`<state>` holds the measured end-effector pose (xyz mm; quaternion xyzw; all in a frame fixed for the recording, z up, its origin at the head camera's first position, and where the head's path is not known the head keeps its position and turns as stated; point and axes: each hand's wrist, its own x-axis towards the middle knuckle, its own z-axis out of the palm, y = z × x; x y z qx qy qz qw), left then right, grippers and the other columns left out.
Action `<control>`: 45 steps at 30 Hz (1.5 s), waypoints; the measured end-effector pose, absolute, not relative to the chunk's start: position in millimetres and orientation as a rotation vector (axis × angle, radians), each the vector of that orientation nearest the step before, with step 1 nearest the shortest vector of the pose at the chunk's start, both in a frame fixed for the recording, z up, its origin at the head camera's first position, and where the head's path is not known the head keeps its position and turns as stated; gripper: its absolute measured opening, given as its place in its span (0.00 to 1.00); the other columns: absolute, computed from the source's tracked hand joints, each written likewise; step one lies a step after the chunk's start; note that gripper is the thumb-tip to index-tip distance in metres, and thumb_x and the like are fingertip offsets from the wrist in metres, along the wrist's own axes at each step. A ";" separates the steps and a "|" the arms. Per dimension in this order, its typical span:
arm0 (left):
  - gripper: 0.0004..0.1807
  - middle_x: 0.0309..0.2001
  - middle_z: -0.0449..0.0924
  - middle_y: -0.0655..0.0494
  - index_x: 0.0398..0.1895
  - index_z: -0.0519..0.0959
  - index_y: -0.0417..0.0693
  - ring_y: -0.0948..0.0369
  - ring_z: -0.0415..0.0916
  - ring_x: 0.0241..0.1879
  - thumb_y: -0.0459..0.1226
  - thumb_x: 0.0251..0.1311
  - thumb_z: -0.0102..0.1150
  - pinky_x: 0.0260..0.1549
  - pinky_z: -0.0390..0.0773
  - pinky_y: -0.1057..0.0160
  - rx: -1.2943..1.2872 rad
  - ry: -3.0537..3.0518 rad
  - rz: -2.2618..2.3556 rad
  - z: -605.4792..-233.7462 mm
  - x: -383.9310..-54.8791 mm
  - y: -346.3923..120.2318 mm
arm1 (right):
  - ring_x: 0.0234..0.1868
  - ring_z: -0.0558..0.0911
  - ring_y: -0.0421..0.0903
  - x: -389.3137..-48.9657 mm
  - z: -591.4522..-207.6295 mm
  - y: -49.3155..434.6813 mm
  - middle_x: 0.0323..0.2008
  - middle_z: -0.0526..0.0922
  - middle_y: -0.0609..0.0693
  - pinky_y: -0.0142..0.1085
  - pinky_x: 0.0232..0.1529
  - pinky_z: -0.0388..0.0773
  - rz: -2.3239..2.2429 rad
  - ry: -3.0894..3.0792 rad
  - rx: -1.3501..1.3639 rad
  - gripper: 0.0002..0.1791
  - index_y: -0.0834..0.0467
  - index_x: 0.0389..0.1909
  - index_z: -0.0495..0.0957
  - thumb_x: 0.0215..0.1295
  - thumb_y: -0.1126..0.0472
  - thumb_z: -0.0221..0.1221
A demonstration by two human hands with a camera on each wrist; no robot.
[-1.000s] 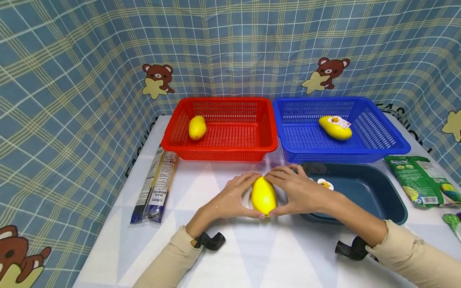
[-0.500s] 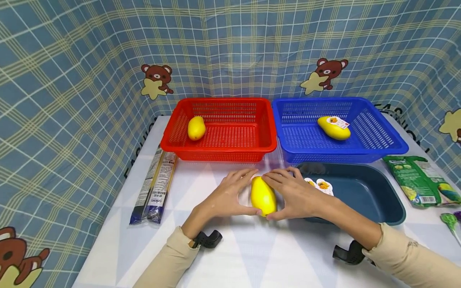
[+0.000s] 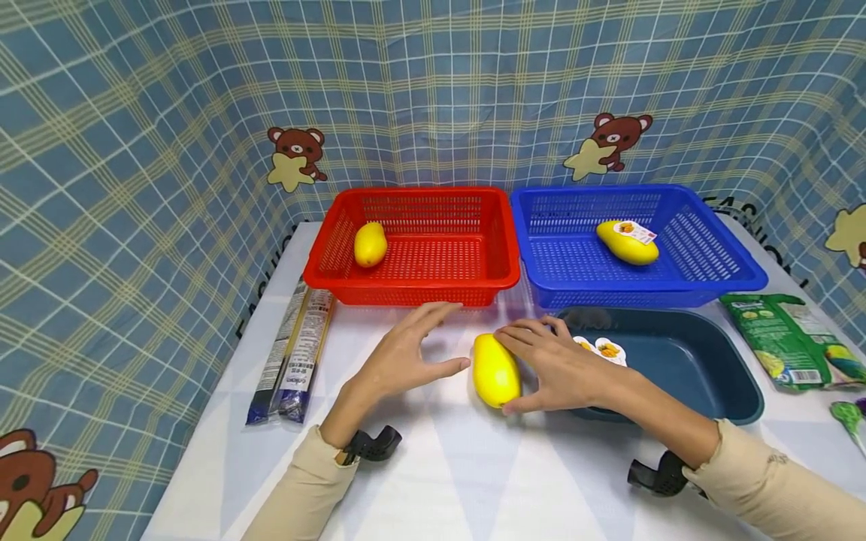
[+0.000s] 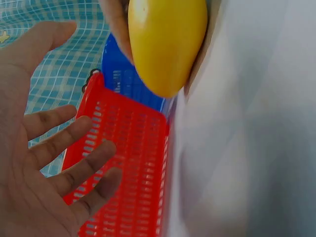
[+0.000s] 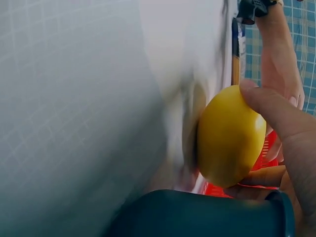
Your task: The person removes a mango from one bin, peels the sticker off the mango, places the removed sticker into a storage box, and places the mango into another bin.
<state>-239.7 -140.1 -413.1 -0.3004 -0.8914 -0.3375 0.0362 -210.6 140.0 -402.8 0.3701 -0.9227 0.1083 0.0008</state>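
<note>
A smooth yellow mango (image 3: 496,372) stands at the middle of the white table. My right hand (image 3: 558,364) holds it from the right, thumb at the near end and fingers at the far end. In the right wrist view the thumb and fingers bracket the mango (image 5: 229,138). To its left, my left hand (image 3: 406,357) is apart from the fruit. The left wrist view shows the fingers of that left hand (image 4: 49,163) spread, with nothing in them. Round white labels (image 3: 609,350) with mango pictures lie at the dark teal tub's left side, partly hidden by my right hand.
Behind are a red basket (image 3: 433,294) with one mango (image 3: 370,244) and a blue basket (image 3: 643,289) with a labelled mango (image 3: 625,246). The teal tub (image 3: 676,364) sits right of my right hand. Long packets (image 3: 291,353) lie left, a green bag (image 3: 788,342) right.
My left hand has let go of the mango and moved left, its fingers spreading. My right hand still holds the mango at nearly the same spot.
</note>
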 end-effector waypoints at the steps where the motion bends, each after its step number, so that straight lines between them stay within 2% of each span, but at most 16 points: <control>1: 0.44 0.68 0.66 0.69 0.74 0.66 0.64 0.60 0.72 0.59 0.63 0.54 0.67 0.54 0.76 0.51 -0.912 -2.736 -1.042 -412.3 -240.4 -142.4 | 0.70 0.63 0.55 -210.3 -403.1 140.5 0.69 0.71 0.52 0.63 0.66 0.53 0.340 -2.898 1.163 0.57 0.58 0.73 0.66 0.49 0.27 0.67; 6: 0.41 0.65 0.69 0.66 0.72 0.69 0.62 0.55 0.75 0.52 0.58 0.55 0.69 0.45 0.80 0.53 -0.874 -2.680 -1.121 -408.8 -246.5 -155.7 | 0.71 0.62 0.55 -209.9 -403.6 140.5 0.70 0.70 0.52 0.63 0.66 0.52 0.350 -2.891 1.173 0.56 0.59 0.73 0.65 0.50 0.28 0.67; 10: 0.38 0.63 0.71 0.64 0.70 0.70 0.60 0.58 0.74 0.48 0.52 0.56 0.72 0.43 0.80 0.53 -0.825 -2.619 -1.201 -407.3 -252.8 -168.2 | 0.71 0.62 0.55 -210.5 -403.2 139.4 0.69 0.70 0.53 0.62 0.66 0.52 0.356 -2.884 1.178 0.56 0.60 0.73 0.65 0.50 0.30 0.68; 15: 0.37 0.62 0.73 0.63 0.70 0.71 0.57 0.55 0.75 0.47 0.49 0.57 0.73 0.42 0.79 0.56 -0.776 -2.566 -1.204 -405.4 -257.0 -184.1 | 0.71 0.62 0.55 -210.2 -403.8 138.5 0.69 0.70 0.52 0.62 0.66 0.52 0.366 -2.895 1.184 0.56 0.60 0.73 0.65 0.50 0.31 0.69; 19: 0.35 0.60 0.74 0.64 0.68 0.73 0.59 0.57 0.77 0.44 0.47 0.56 0.73 0.39 0.78 0.57 -0.716 -2.521 -1.214 -403.3 -259.9 -194.2 | 0.71 0.62 0.55 -209.7 -404.6 138.5 0.70 0.69 0.52 0.63 0.66 0.50 0.373 -2.901 1.189 0.56 0.60 0.73 0.64 0.50 0.30 0.68; 23: 0.33 0.59 0.74 0.63 0.67 0.75 0.60 0.56 0.78 0.40 0.45 0.56 0.74 0.36 0.78 0.54 -0.661 -2.478 -1.263 -400.6 -262.5 -202.3 | 0.71 0.61 0.55 -208.9 -405.4 139.0 0.70 0.68 0.52 0.63 0.66 0.50 0.377 -2.911 1.182 0.56 0.60 0.74 0.63 0.51 0.29 0.67; 34: 0.32 0.61 0.73 0.61 0.67 0.75 0.60 0.54 0.80 0.38 0.47 0.58 0.72 0.33 0.79 0.55 -0.564 -2.440 -1.264 -395.0 -265.1 -222.3 | 0.71 0.61 0.54 -208.4 -405.9 139.2 0.71 0.68 0.52 0.63 0.66 0.52 0.378 -2.907 1.179 0.57 0.60 0.74 0.63 0.51 0.29 0.67; 39: 0.31 0.61 0.73 0.59 0.66 0.75 0.57 0.59 0.78 0.36 0.45 0.59 0.71 0.34 0.78 0.58 -0.530 -2.408 -1.248 -394.3 -267.1 -234.4 | 0.72 0.61 0.54 -208.9 -406.7 139.1 0.70 0.68 0.52 0.62 0.65 0.52 0.380 -2.904 1.180 0.57 0.59 0.74 0.63 0.51 0.28 0.67; 45: 0.29 0.58 0.75 0.58 0.66 0.75 0.59 0.60 0.77 0.33 0.44 0.60 0.70 0.32 0.76 0.61 -0.471 -2.349 -1.213 -392.8 -270.3 -250.8 | 0.72 0.61 0.54 -208.8 -406.3 139.4 0.71 0.67 0.52 0.63 0.66 0.51 0.369 -2.917 1.168 0.58 0.59 0.74 0.63 0.50 0.27 0.66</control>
